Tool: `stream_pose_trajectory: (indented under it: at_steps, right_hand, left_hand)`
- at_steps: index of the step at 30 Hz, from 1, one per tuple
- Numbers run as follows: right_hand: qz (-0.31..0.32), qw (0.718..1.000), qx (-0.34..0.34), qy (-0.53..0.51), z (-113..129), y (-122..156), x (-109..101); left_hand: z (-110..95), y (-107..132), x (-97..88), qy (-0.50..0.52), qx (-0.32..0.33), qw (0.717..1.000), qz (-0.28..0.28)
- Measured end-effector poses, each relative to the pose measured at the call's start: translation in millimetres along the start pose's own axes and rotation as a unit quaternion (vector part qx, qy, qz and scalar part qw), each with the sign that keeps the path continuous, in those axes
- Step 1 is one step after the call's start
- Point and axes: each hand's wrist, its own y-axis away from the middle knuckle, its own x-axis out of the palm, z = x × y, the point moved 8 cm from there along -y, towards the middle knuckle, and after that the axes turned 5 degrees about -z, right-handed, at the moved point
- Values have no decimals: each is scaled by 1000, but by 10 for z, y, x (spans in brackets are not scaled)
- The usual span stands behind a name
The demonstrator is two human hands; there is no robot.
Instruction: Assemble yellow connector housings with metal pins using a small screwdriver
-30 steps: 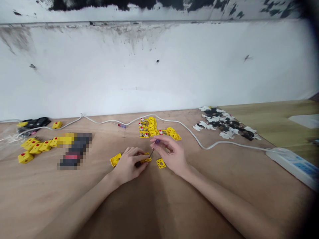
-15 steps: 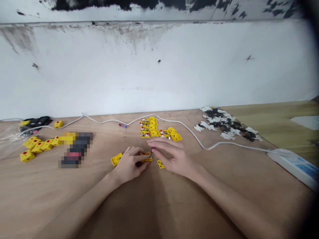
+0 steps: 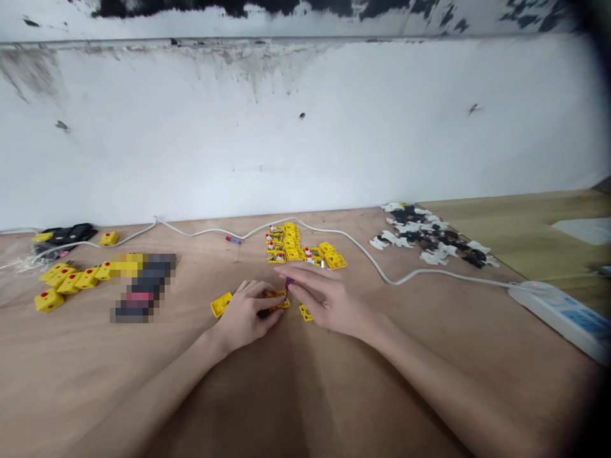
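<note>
My left hand (image 3: 247, 312) rests on the wooden table (image 3: 305, 381) with its fingers closed round a small yellow plastic part (image 3: 280, 301). My right hand (image 3: 321, 298) is pinched on a small screwdriver with a purple handle (image 3: 289, 282), whose tip points down at that part. A yellow square plate (image 3: 305, 312) lies half under my right hand. Another yellow part (image 3: 221, 304) sits just left of my left hand.
A cluster of yellow parts with red dots (image 3: 298, 248) lies behind my hands. More yellow blocks (image 3: 67, 283) are at the left. A white cable (image 3: 382, 270) runs to a power strip (image 3: 563, 315) at the right. Black and white pieces (image 3: 427, 240) are piled at the back right.
My right hand has dropped lower and leaned left over the part, so the screwdriver stands nearer to it. My left hand has stayed in place.
</note>
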Motion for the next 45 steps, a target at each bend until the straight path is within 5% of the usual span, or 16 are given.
stream_pose_trajectory:
  at_steps: [18, 30, 35, 45]
  right_hand:
    - [2, 999, -15, -30, -20, 15, 61]
    - [-66, 997, 9, -31, -52, -35, -133]
    - [-6, 999, 32, -29, -76, -31, -79]
    - [-35, 998, 41, -41, -132, -27, -83]
  left_hand:
    - [-39, -6, 5, -20, 12, 1000, 15]
    - [-33, 2, -10, -12, 14, 1000, 0]
    - [-21, 7, -8, -8, 14, 1000, 3]
    - [-18, 6, -10, -4, 16, 1000, -6]
